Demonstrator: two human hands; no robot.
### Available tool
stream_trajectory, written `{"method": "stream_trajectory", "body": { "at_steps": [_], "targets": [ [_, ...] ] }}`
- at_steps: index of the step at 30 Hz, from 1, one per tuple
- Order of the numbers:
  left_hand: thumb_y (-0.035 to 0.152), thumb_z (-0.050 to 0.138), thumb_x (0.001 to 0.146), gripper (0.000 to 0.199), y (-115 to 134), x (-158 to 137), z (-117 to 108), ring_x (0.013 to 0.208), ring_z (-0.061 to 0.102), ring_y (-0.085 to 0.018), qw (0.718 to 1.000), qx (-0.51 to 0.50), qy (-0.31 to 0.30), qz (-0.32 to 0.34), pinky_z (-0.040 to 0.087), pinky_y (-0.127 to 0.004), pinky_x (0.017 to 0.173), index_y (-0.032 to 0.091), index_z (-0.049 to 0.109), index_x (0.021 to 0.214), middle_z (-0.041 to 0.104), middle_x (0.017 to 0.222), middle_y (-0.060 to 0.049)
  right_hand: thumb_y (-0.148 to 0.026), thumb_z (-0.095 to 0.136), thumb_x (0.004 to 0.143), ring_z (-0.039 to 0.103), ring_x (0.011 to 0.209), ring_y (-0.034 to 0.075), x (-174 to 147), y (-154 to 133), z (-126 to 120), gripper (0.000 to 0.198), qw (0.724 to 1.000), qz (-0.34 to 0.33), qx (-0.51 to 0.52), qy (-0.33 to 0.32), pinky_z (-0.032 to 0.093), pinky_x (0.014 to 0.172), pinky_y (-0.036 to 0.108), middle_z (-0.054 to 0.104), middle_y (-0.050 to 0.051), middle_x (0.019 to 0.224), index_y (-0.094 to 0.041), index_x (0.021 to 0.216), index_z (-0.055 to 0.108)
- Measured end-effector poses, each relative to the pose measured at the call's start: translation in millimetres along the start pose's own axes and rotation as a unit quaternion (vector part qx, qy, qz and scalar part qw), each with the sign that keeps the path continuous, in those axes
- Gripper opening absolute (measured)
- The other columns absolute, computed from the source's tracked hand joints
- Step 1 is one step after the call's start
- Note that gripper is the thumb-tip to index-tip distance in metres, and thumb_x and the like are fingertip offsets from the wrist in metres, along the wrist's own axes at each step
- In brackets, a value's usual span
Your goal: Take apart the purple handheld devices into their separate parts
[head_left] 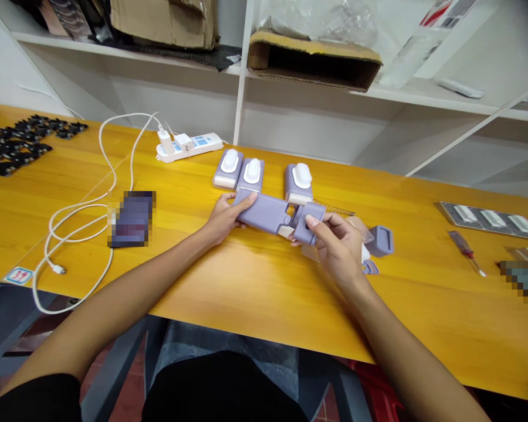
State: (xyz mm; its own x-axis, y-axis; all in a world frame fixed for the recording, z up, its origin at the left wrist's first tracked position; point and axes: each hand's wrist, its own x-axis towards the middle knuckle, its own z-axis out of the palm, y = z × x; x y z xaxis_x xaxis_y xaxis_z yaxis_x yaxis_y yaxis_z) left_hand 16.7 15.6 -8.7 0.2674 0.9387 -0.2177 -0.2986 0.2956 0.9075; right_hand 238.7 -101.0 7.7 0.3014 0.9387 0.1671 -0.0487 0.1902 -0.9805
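Observation:
My left hand [229, 215] is closed around the left end of a long purple plastic casing [264, 212] with a ribbed face. At its right end, my right hand [338, 243] grips a smaller purple plastic piece [310, 223], thumb on its face. Between the two pieces a narrow gap shows dark inner parts; whether they are joined I cannot tell. Just behind stand purple blocks with white oval tops [251, 173]. A hollow purple part [382, 240] and a clear plastic piece [361, 230] lie beside my right hand, which partly hides other small pieces.
A white power strip [191, 146] with plugged-in chargers sits at the back; its cable [101, 167] loops across the left. A blurred-out dark device [134, 220] lies there. Black parts [17, 140] fill the far left. Rightward are a screwdriver [466, 253] and a metal tray [455, 221].

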Motion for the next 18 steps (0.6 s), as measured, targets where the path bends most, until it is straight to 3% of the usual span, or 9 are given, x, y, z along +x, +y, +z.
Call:
{"method": "stream_trajectory", "body": {
  "at_steps": [8, 12, 18],
  "targets": [
    [0.076, 0.104, 0.057, 0.076, -2.5, -1.0, -1.3, 0.061, 0.055, -0.009, 0.997, 0.042, -0.038, 0.056, 0.045, -0.021, 0.045, 0.017, 0.073, 0.094, 0.065, 0.080, 0.001, -0.058, 0.096, 0.084, 0.075, 0.068, 0.022, 0.3, 3.2, -1.2, 0.038, 1.000, -0.010, 0.004, -0.001, 0.069, 0.059, 0.038, 0.077, 0.001, 0.083, -0.025, 0.090, 0.078],
    [0.074, 0.103, 0.059, 0.071, -1.1, 0.0, -1.3, 0.062, 0.054, -0.009, 0.998, 0.022, -0.034, 0.044, 0.041, -0.023, 0.048, 0.016, 0.065, 0.075, 0.060, 0.072, 0.000, -0.056, 0.095, 0.087, 0.076, 0.066, 0.022, 0.3, 0.7, -2.3, 0.037, 1.000, -0.015, 0.012, -0.004, 0.067, 0.056, 0.036, 0.077, 0.001, 0.081, -0.024, 0.088, 0.077],
    [0.068, 0.105, 0.062, 0.068, 3.5, 2.5, -3.4, 0.067, 0.057, -0.012, 0.998, -0.032, -0.055, 0.026, 0.039, -0.025, 0.049, 0.015, 0.066, 0.079, 0.061, 0.075, -0.001, -0.054, 0.095, 0.088, 0.074, 0.060, 0.020, 1.3, -2.3, -2.1, 0.038, 0.999, -0.038, 0.015, 0.018, 0.065, 0.055, 0.034, 0.077, 0.002, 0.077, -0.022, 0.085, 0.076]
  ]
}}
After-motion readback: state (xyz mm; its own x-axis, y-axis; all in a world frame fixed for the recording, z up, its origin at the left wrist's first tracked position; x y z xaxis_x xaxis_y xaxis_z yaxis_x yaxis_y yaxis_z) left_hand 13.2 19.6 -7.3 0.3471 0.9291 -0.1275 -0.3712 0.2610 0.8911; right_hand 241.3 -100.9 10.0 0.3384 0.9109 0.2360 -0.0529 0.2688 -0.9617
